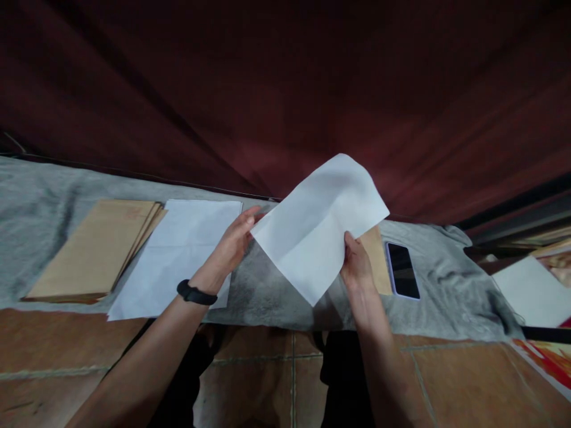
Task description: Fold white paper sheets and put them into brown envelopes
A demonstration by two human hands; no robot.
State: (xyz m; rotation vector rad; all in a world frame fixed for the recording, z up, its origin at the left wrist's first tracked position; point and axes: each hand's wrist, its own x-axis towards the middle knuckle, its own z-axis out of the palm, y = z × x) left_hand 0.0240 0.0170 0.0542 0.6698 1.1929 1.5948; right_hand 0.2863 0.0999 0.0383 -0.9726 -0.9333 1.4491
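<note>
A white sheet of paper is lifted above the grey cloth, tilted, with its far right corner curling. My right hand grips its lower right edge, thumb on top and fingers hidden underneath. At the sheet's left corner is my left hand, fingers stretched out and apart; whether the fingertips touch the paper I cannot tell. A black band circles my left wrist. Below that forearm lies a stack of white sheets with fold creases. Partly covered by my right hand, a brown paper envelope rests on the cloth.
Several brown envelopes are piled at the left. A phone lies right of the single envelope. The grey cloth covers a long surface against a dark red curtain. Papers sit at the far right, above the tiled floor.
</note>
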